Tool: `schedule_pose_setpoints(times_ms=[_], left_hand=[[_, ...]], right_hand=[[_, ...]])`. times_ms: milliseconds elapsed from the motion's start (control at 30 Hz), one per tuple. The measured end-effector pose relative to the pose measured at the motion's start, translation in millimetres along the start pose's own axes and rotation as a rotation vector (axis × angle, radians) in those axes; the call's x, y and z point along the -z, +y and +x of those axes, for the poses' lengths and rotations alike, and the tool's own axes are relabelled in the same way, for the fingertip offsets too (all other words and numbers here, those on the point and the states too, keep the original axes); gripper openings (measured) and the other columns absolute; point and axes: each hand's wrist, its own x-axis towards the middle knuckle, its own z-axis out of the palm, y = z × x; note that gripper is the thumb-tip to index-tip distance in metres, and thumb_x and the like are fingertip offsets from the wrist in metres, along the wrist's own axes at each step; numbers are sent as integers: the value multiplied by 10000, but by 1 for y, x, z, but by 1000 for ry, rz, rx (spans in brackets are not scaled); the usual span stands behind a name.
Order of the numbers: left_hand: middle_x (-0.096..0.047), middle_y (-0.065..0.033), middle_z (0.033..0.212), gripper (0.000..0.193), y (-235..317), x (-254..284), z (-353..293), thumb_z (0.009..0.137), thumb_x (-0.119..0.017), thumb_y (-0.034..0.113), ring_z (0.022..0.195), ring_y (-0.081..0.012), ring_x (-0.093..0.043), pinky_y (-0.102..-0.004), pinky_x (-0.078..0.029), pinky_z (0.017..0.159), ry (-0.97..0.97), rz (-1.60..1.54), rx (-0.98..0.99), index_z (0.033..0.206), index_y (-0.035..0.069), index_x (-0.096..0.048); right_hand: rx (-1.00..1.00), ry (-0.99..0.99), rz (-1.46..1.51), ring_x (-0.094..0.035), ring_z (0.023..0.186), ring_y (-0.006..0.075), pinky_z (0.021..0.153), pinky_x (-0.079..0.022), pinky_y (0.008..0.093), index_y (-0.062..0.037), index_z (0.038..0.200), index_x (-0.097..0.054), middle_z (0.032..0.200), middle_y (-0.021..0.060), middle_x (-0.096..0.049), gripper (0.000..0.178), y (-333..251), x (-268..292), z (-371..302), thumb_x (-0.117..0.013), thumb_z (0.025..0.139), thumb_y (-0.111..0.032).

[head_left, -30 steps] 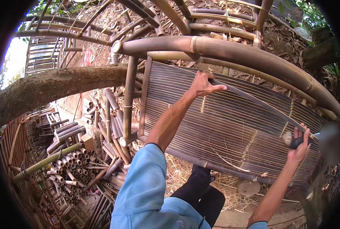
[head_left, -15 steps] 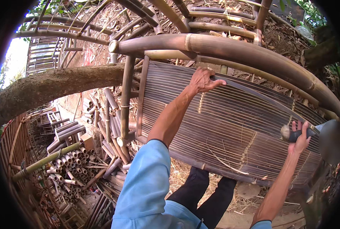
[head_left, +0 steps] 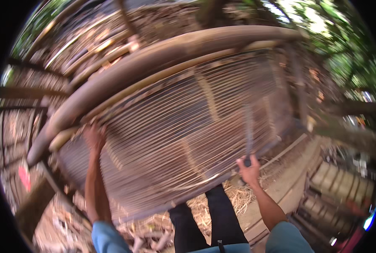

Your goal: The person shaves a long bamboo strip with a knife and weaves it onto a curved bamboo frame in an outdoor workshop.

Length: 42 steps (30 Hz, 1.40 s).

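Note:
A long bench of dark bamboo slats (head_left: 171, 122) stretches across in front of me. My left hand (head_left: 96, 137) rests at its far left edge, beside the thick bamboo rail; motion blur smears its fingers, so their grip cannot be made out. Over the bench's near edge, right of the middle, my right hand (head_left: 250, 169) is wrapped around the dark handle of a large knife (head_left: 249, 126). Its long grey blade points away from me, above the slats. A thin pale strip (head_left: 196, 184) lies along the near part of the slats.
A thick curved bamboo rail (head_left: 162, 50) runs along the bench's far side. Straw (head_left: 238, 198) covers ground by my legs. Stacked pale, blurred objects (head_left: 342, 181) stand at the right, and a tree trunk (head_left: 34, 206) lies at the lower left. Green foliage (head_left: 344, 50) fills the far right.
My view has swung right, and everything is blurred. The knife has come from the bench's right end to its near edge, its blade now pointing away. My left hand stays at the far edge.

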Motion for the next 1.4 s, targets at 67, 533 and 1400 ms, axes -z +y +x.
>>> schedule_pose_setpoints(times_ms=[67,533,1400], left_hand=[[-628,-223,1215,587,50,4,14,857,-769,300,1173,-428,-554,-526,-421,1033,-32,66,-55,1378,82,-608],[-579,-261,1324,477,330,-52,138,967,-631,217,1209,-443,-542,-553,-401,1028,-179,-282,-241,1394,28,-531],[-671,-239,1166,480,584,-87,211,978,-622,412,1164,-394,-625,-494,-476,982,-215,-350,-329,1327,84,-654]], right_hand=[[0,66,-195,-606,663,97,590,-509,293,-45,1020,-629,749,6,-597,273,1,13,10,-800,882,-207],[542,279,-376,-634,763,412,670,-522,493,-182,1471,-494,899,217,-589,521,-50,115,320,-651,994,-324],[363,256,-435,-656,825,379,723,-518,487,-277,1533,-466,930,196,-614,528,-15,238,345,-594,1021,-291]])
